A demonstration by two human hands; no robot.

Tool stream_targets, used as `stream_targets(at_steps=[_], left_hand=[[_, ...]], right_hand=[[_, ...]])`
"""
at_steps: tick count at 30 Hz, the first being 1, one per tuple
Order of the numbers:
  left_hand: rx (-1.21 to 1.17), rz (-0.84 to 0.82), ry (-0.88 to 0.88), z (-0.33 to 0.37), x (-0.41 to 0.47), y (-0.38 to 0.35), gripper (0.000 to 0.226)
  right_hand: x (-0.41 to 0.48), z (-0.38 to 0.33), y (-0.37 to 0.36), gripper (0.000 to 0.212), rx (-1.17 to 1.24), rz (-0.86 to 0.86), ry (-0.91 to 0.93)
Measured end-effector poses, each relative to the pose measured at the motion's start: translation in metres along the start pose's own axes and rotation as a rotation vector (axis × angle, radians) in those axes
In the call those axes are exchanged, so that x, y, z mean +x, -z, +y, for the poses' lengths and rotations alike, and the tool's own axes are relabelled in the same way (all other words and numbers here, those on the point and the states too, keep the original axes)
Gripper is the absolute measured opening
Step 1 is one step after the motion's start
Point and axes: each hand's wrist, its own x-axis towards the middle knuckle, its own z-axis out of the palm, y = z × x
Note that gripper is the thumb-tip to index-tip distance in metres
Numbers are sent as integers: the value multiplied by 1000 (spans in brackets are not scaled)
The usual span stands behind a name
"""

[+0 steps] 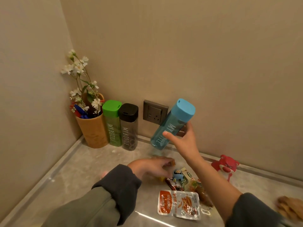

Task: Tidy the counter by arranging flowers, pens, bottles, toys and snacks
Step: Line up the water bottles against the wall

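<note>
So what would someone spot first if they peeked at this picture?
Probably the blue bottle, held tilted by the right hand in front of the wall socket. Next come the white flowers standing tall in the tan holder in the left corner, beside a green bottle and a black bottle. The red bear toy at the back right also pops out.

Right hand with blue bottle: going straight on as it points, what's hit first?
Probably the grey wall socket, met by the tilted blue-capped translucent blue bottle that the right hand grips. The black-capped smoky bottle looks left of that line; depth unclear.
</note>
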Motion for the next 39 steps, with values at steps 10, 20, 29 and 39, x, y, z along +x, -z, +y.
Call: stream_targets(at_steps=[10,20,29,39], left_hand=[[-120,137,132,-20,-30,23,54],[-346,319,227,-50,-44,28,46],[-441,373,219,-53,-39,28,41],[-384,334,249,-45,-43,33,41]], right_hand=[[-5,-2,-29,73,-125,-175,-69],[1,-7,-70,79,-267,-197,-84],[7,-4,-77,74,-283,-186,-80],[-5,2,-58,76,-243,-171,-96]])
